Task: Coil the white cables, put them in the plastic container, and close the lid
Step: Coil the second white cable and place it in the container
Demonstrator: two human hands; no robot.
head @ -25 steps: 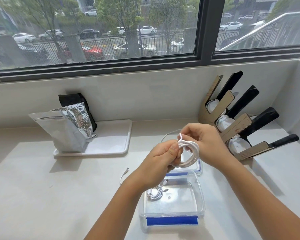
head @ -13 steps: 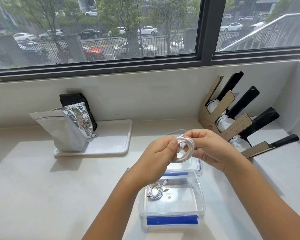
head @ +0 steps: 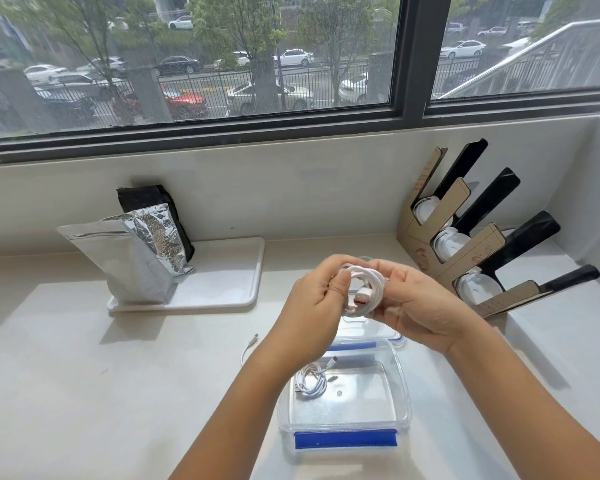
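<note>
A coiled white cable (head: 369,287) with a red-tipped plug is held in the air between both hands, above the far end of the container. My left hand (head: 314,306) pinches its left side and my right hand (head: 409,303) cups it from the right. Below stands the open clear plastic container (head: 400,386) with blue clips. Inside it, at the left, lies another coiled white cable (head: 312,377). The container's lid (head: 394,336) lies just behind it, mostly hidden by my hands. A third white cable (head: 248,346) lies loose on the counter, partly behind my left forearm.
A white tray (head: 229,282) at the back left carries a silver foil bag (head: 132,258) and a black bag (head: 153,199). A cardboard rack (head: 465,244) with black-handled items leans in the right corner. A wall and window run behind the counter.
The coil has been wound tighter and its loose end drawn in. Both hands have closed in around it, and the red-tipped plug now shows in the coil's middle.
</note>
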